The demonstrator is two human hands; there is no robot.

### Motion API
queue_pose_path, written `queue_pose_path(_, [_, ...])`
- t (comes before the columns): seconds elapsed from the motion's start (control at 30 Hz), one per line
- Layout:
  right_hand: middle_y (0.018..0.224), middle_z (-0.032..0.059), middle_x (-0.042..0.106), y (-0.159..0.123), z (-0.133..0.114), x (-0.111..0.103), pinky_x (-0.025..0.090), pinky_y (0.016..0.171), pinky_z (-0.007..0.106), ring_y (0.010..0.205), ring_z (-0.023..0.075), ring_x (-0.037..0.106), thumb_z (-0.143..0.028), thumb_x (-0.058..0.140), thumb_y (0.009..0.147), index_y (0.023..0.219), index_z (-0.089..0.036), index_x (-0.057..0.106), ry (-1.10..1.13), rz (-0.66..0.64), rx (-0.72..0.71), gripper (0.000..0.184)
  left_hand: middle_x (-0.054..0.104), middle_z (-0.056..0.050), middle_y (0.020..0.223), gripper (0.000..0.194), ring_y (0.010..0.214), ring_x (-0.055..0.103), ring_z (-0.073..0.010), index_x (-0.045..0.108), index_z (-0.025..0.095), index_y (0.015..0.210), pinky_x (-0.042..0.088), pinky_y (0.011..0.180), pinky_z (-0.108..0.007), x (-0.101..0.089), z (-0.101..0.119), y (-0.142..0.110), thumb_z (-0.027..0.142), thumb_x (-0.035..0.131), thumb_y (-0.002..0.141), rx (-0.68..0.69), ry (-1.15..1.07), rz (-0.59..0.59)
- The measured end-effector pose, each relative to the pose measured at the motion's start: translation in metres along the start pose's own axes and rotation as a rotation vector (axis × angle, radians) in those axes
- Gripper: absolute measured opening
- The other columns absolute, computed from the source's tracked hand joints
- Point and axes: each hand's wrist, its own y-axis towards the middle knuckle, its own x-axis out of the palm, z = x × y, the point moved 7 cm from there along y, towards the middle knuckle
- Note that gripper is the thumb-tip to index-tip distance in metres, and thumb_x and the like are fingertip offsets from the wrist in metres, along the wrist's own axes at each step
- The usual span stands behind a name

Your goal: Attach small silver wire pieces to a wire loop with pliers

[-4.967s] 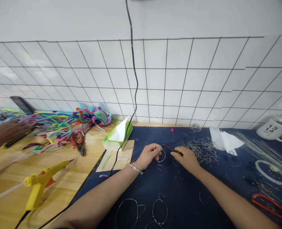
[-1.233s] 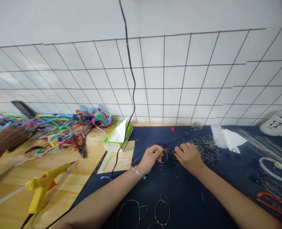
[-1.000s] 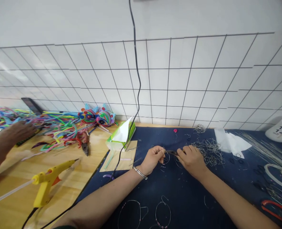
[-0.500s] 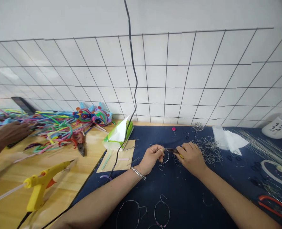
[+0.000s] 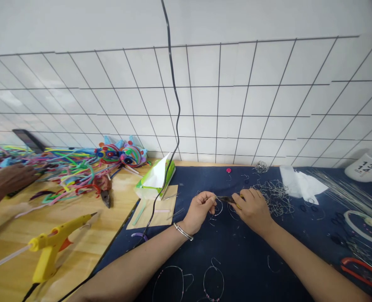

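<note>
I am pinching a thin wire loop [image 5: 218,206] with my left hand [image 5: 199,209], fingers closed on it just above the dark blue mat [image 5: 236,260] on the worktop [image 5: 79,235]. My right hand [image 5: 251,207] is gripping small pliers [image 5: 229,199] with a yellow handle, and their tip is meeting the loop between my hands; I cannot quite tell whether the tip is biting the wire. A tangle of silver wire [image 5: 274,195] is lying just beside my right hand. Two beaded wire hoops [image 5: 213,281] are resting near my forearms. At the far left, another person's hand [image 5: 6,180] is resting among coloured pipe cleaners [image 5: 69,167], with a yellow glue gun [image 5: 52,247] nearer me.
</note>
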Motion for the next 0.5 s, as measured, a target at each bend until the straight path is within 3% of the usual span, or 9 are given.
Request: queue_pose_path(0.5, [0.076,0.0069,0.047,0.0005,-0.0022,0.0037,0.03,0.071,0.032,0.076,0.0189,0.04,-0.034,0.044,0.084,0.094,-0.019,0.059,-0.017,-0.014,-0.015,0.024,0.052,0.001,0.062,0.02,0.049,0.045,-0.0052,0.053,0.013,0.075,0.035,0.053,-0.018,0.0004,0.0024,-0.0034,0.032,0.054,0.079,-0.014,-0.047,0.046])
